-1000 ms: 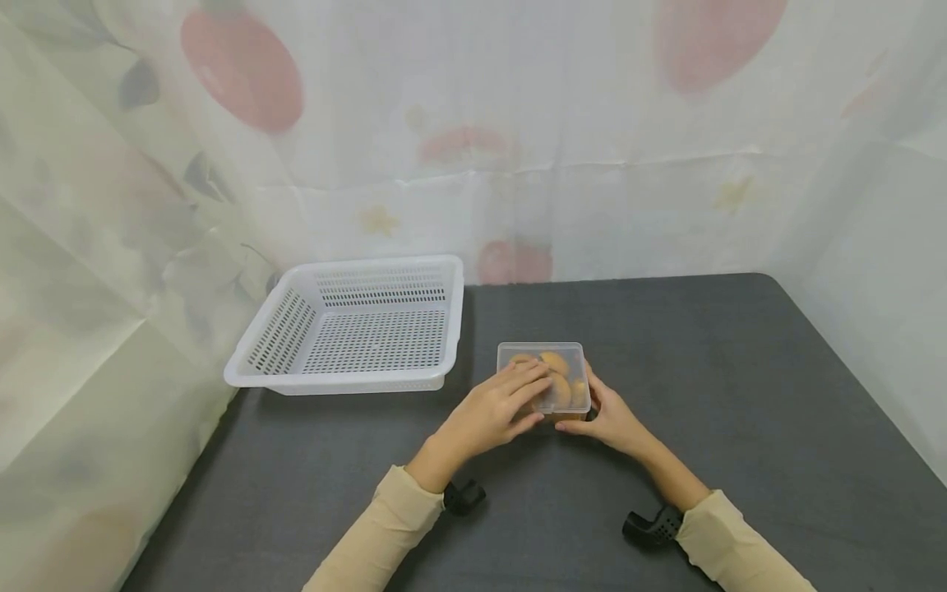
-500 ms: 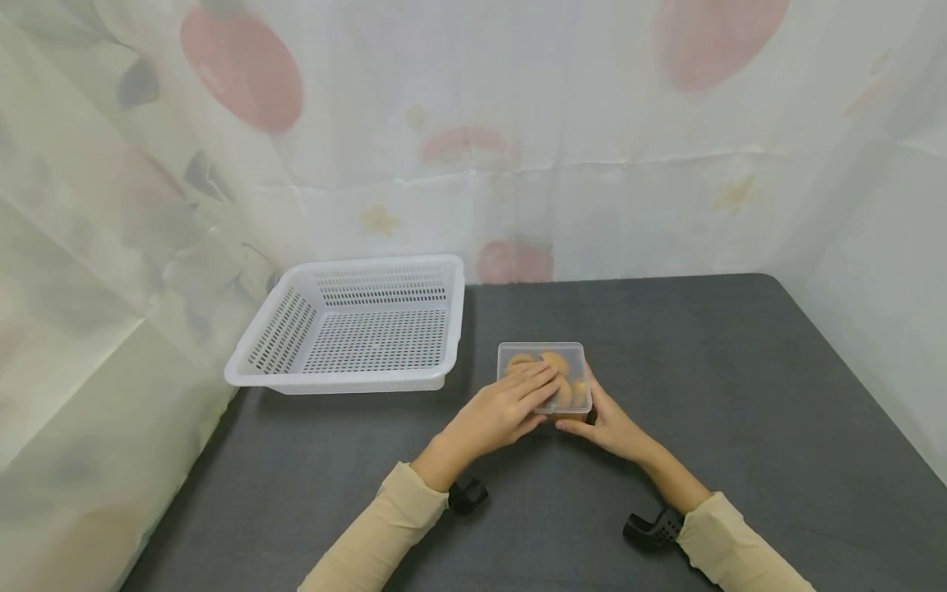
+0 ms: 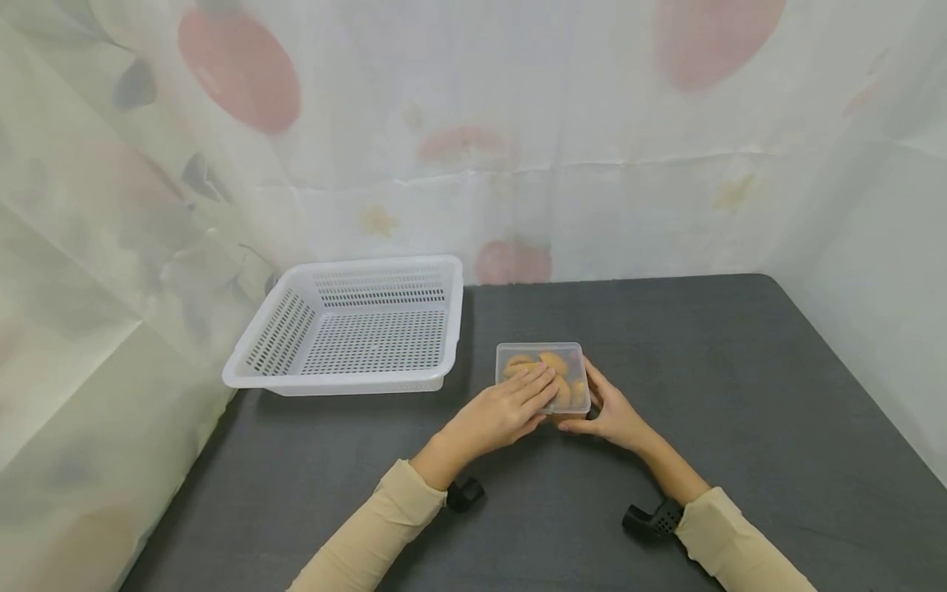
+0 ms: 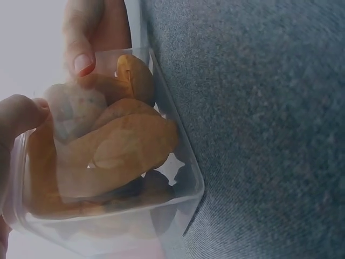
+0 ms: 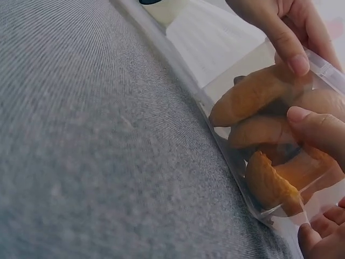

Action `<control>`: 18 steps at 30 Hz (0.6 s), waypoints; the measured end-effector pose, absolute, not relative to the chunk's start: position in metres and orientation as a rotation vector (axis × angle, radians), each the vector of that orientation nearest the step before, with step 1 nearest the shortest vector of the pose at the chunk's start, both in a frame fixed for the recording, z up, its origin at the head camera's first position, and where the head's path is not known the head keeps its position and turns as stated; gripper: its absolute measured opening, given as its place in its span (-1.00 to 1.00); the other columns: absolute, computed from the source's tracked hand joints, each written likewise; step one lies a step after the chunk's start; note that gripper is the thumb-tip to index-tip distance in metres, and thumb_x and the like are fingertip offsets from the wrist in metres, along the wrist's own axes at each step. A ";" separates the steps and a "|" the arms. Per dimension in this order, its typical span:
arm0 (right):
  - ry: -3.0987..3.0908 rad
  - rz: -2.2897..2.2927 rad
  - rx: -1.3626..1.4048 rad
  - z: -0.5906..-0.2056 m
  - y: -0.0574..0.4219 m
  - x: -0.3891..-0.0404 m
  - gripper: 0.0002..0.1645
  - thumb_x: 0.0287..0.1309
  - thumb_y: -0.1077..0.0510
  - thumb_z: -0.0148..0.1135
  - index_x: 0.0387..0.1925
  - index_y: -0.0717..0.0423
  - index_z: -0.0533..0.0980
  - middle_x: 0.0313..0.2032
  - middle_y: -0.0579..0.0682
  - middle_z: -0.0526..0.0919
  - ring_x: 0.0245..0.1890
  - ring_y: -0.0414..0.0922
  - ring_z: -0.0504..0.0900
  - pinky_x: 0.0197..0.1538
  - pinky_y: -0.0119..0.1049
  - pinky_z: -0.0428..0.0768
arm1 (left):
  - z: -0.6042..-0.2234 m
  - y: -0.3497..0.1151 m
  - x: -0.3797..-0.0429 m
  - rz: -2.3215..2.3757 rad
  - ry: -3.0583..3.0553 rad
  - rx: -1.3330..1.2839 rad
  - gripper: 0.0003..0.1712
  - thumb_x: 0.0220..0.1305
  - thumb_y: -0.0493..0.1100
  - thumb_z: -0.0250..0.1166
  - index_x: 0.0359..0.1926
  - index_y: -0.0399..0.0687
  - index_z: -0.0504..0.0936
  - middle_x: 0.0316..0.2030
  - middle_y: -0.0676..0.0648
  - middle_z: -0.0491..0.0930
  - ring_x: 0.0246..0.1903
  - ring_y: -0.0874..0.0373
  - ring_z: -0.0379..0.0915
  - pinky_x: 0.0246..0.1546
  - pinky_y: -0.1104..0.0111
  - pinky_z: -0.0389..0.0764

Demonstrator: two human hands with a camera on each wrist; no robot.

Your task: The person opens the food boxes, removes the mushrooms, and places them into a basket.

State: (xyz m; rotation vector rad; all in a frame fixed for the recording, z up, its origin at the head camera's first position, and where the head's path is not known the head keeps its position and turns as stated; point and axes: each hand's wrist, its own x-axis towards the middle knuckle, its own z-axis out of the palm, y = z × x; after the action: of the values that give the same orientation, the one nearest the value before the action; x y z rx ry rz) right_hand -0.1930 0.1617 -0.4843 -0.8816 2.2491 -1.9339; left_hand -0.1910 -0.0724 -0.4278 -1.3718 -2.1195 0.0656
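A clear plastic food container (image 3: 542, 352) with a lid sits on the dark table. Several brown, rounded pieces (image 4: 124, 143), looking like bread or pastry, show through its walls. My left hand (image 3: 494, 413) rests on the lid with fingers fairly straight, its thumb (image 5: 296, 54) against the front wall in the right wrist view. At the right side, my right hand (image 3: 614, 417) grips the container, thumb (image 4: 81, 56) on the front wall and fingers round the side. The lid appears to be on; whether it is fully pressed down I cannot tell.
A white perforated plastic basket (image 3: 340, 380), with nothing visible in it, stands at the back left of the table (image 3: 688, 345). A printed curtain (image 3: 592, 205) hangs behind the table, and more sheeting hangs at both sides. Black wrist mounts (image 3: 654, 520) sit below both sleeves.
My left hand has slid slightly to the right over the lid, with its thumb now mostly beneath the fingers. The container and my right hand have stayed nearly still.
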 end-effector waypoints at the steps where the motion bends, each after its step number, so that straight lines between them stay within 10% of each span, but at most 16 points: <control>1: 2.245 -1.929 -0.904 -0.484 0.161 -0.193 0.35 -0.10 0.40 0.45 0.51 0.25 -0.28 0.48 0.43 -0.20 0.28 -0.65 0.24 0.15 -0.73 0.46 | -0.427 -0.072 -0.191 0.085 -2.112 -1.371 -0.45 0.27 -0.01 0.29 0.21 -0.17 0.53 0.21 -0.10 0.56 0.27 0.10 0.46 0.34 0.32 0.46; 18: 2.256 -1.906 -1.107 -0.488 0.159 -0.196 0.27 -0.02 0.48 0.34 0.49 0.30 -0.32 0.38 0.51 0.07 0.21 -0.48 0.40 0.18 -0.66 0.47 | -0.423 -0.068 -0.189 0.324 -1.987 -1.377 -0.53 0.29 0.00 0.26 0.11 -0.19 0.58 0.12 -0.14 0.62 0.18 0.05 0.54 0.28 0.31 0.53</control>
State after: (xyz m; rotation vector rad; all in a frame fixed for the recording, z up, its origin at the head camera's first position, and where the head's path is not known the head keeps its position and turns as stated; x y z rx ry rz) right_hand -0.1957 0.1588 -0.4879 -1.1067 2.2561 -1.9065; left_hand -0.1889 -0.0679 -0.4233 -1.3769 -1.9874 0.3242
